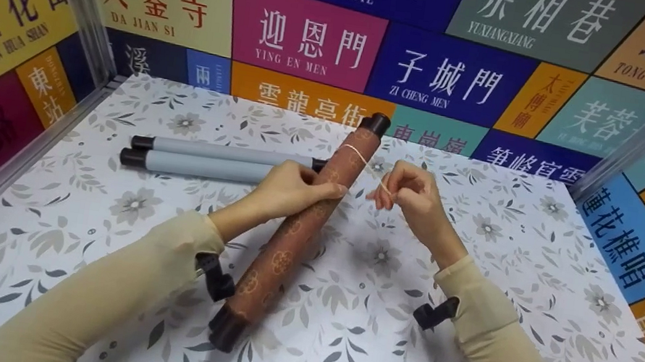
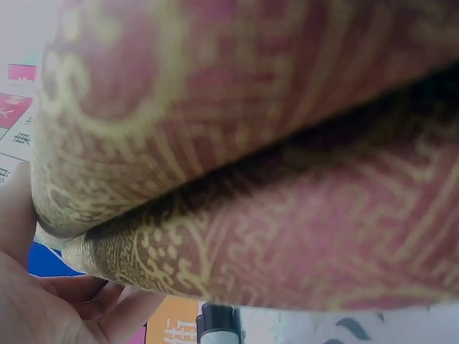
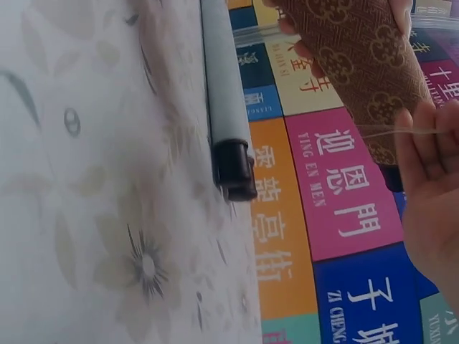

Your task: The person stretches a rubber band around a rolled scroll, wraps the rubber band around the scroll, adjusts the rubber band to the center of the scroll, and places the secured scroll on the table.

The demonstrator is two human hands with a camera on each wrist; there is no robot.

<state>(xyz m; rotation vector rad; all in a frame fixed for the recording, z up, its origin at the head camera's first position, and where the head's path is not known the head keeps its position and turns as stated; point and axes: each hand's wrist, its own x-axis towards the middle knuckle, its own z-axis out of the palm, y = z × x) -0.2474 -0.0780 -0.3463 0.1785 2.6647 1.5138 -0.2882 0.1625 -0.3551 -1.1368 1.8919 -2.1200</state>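
My left hand (image 1: 301,189) grips a brown-red scroll (image 1: 281,256) around its middle, thumb on top. The scroll has gold floral patterns and black end knobs, and it is held at a slant. Rolled as two side-by-side rolls, it fills most of the left wrist view (image 2: 215,129). A thin pale cord (image 1: 357,151) wraps its upper part and runs out to the right. With curled fingers my right hand (image 1: 414,193) pinches the cord's end, a little right of the scroll. In the right wrist view the cord (image 3: 401,131) stretches from the scroll (image 3: 358,57) to the fingers.
A light grey-blue scroll (image 1: 206,167) with black knobs lies behind my left hand, partly covered by it and the brown-red scroll. The table wears a white floral cloth (image 1: 132,255). Colourful panels with Chinese writing (image 1: 310,36) stand at the back and sides, with clear posts at the corners.
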